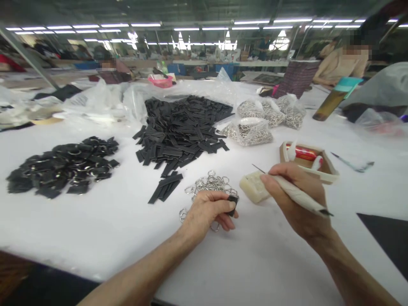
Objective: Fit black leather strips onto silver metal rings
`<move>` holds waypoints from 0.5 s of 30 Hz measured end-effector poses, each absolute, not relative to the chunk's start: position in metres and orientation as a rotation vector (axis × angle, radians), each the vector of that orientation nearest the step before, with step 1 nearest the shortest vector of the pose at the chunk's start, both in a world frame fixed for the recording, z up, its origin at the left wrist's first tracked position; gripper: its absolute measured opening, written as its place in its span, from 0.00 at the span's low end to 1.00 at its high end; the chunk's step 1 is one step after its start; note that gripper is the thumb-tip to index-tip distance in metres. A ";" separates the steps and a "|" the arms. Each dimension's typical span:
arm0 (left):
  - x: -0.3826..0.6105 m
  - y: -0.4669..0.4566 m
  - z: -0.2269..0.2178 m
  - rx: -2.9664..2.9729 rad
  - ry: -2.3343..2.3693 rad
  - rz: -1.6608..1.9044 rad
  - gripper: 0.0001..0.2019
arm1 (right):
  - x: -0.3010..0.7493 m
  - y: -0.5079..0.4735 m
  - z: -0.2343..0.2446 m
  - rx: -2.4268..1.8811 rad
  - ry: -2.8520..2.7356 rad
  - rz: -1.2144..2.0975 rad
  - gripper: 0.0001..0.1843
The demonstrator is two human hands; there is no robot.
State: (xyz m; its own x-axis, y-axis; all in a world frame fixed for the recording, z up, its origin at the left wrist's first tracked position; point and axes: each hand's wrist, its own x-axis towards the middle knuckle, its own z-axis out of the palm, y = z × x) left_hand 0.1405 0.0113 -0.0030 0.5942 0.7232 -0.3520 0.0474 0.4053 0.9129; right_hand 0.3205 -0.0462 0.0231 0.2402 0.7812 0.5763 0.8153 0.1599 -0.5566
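Note:
My left hand [208, 209] is closed, pinching a small folded black strip [233, 203] between thumb and fingers, over a loose heap of metal rings [210, 182]. My right hand [295, 197] is closed round a cream-handled tool [299, 196] whose thin dark tip points up to the left. Just left of that hand lies a pale waxy block [253, 186]. A few black strips [167, 185] lie left of the rings.
A big heap of black strips [185, 127] fills the table's middle, and a pile of finished black loops with rings [63, 165] lies at left. Bags of rings [251, 129] and a small open box [307, 159] stand at right. Other people sit at the far edge.

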 end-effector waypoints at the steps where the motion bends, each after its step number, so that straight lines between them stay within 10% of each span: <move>1: 0.140 0.011 -0.002 1.064 0.850 0.514 0.06 | 0.321 -0.047 0.022 -1.570 -1.612 -0.153 0.04; 15: 0.017 0.037 0.026 1.160 1.346 0.959 0.08 | 0.326 -0.038 0.001 -1.175 -1.929 -0.512 0.08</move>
State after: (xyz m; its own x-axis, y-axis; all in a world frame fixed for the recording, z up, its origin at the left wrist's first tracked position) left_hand 0.0173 0.0369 0.0262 0.0397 0.9770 -0.2095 0.1209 0.2034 0.9716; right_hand 0.3261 -0.0383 0.0011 -0.2458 0.5468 0.8004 0.8716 0.4859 -0.0643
